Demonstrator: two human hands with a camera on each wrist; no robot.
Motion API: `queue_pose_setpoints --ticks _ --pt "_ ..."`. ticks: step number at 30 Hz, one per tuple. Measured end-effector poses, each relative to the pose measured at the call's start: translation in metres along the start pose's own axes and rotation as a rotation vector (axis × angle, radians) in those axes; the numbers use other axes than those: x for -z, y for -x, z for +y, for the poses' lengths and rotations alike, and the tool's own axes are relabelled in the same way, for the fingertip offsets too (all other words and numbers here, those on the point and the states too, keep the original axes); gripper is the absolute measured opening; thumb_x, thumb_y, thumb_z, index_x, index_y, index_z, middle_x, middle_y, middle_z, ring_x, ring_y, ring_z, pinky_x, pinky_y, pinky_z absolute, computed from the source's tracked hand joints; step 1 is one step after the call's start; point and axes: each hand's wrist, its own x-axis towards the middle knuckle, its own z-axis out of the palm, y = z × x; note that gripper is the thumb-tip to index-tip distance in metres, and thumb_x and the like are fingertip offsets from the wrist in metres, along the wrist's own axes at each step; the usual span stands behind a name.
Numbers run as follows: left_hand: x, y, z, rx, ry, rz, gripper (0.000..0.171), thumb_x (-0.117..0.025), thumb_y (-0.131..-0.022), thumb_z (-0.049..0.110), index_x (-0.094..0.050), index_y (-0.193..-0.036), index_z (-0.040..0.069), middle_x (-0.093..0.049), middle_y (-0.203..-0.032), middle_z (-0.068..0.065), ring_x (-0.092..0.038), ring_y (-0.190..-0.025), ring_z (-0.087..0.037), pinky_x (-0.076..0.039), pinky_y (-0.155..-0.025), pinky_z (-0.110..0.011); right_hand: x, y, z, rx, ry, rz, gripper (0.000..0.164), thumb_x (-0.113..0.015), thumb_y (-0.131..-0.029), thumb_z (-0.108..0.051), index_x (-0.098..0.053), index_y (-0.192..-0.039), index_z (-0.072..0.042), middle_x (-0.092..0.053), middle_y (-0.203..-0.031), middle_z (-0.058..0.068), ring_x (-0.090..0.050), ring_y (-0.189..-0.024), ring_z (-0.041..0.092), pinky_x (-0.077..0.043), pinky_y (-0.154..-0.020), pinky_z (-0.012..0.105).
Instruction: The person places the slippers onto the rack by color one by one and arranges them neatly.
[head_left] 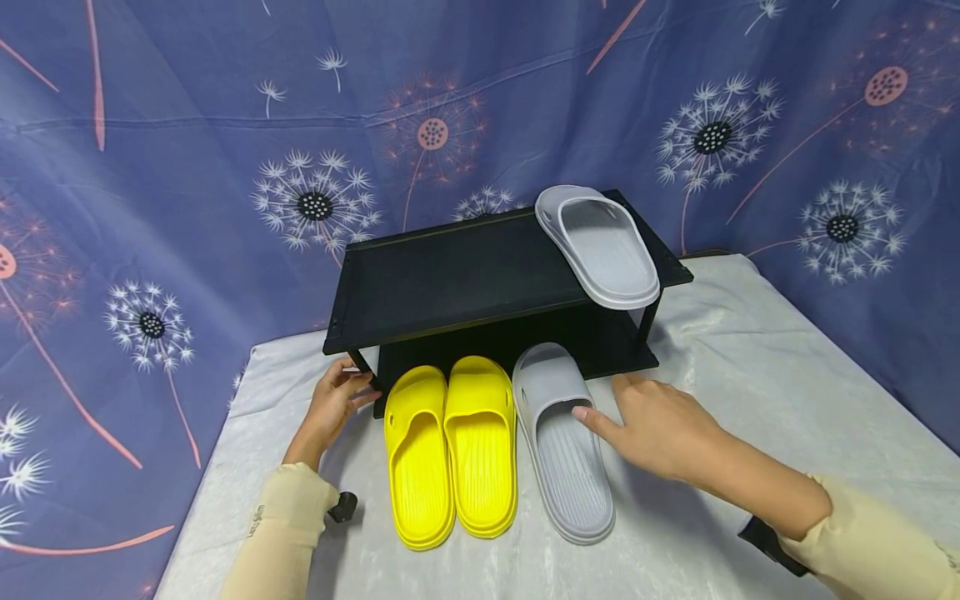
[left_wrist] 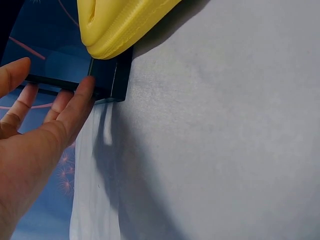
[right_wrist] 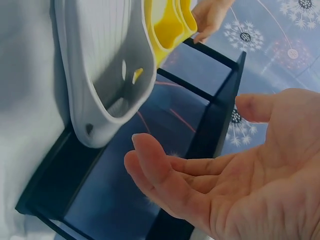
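On the left, my left hand [head_left: 337, 404] has its fingers at the front left post of a black two-tier shoe rack [head_left: 450, 267]. In the left wrist view, the fingertips [left_wrist: 86, 86] touch that dark post and the thumb lies apart from them. My right hand [head_left: 663, 425] holds nothing beside the lower grey slipper [head_left: 573, 467], its thumb overlapping the slipper's edge in the head view. The right wrist view shows loosely bent fingers [right_wrist: 155, 160] spread from the thumb. A left yellow slipper [head_left: 423, 475] and a right yellow slipper [head_left: 480, 467] stand side by side, toes toward the rack.
Another grey slipper [head_left: 603, 250] lies on the rack's upper shelf at the right end, its heel past the front edge. The lower shelf [head_left: 615, 354] sits close over the white cloth [head_left: 720, 333]. A blue dandelion-print curtain [head_left: 525, 100] hangs behind.
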Motion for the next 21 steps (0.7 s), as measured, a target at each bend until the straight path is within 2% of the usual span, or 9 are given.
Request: queue_pose_setpoints --ticks 6,14,21 --pt "0.0 0.0 0.0 0.001 0.008 0.007 0.02 -0.047 -0.099 0.004 -0.042 -0.119 0.005 -0.046 -0.108 -0.009 -0.05 -0.112 -0.035 -0.049 -0.097 -0.049 -0.009 0.003 -0.001 0.0 -0.005 -0.042 0.07 -0.053 -0.088 -0.064 -0.061 -0.105 0.003 -0.065 -0.101 0.016 -0.063 -0.087 0.03 -0.051 -0.069 0.052" --pt "0.0 -0.001 -0.002 -0.012 -0.005 0.009 0.019 -0.051 -0.099 0.008 -0.043 -0.117 0.008 -0.046 -0.106 -0.008 -0.053 -0.108 -0.034 -0.05 -0.095 -0.047 -0.015 0.003 -0.002 -0.001 -0.007 -0.06 0.061 -0.055 -0.088 -0.062 -0.062 -0.094 -0.002 -0.063 -0.089 0.009 -0.058 -0.076 0.022 -0.05 -0.063 0.046" --pt "0.001 -0.002 -0.003 -0.014 -0.007 0.0 0.021 -0.052 -0.099 0.009 -0.042 -0.118 0.007 -0.047 -0.107 -0.008 -0.053 -0.109 -0.034 -0.049 -0.096 -0.049 -0.023 0.006 -0.005 -0.014 -0.01 -0.11 0.069 -0.053 -0.087 -0.065 -0.063 -0.101 0.001 -0.065 -0.096 0.011 -0.062 -0.086 0.026 -0.051 -0.071 0.049"
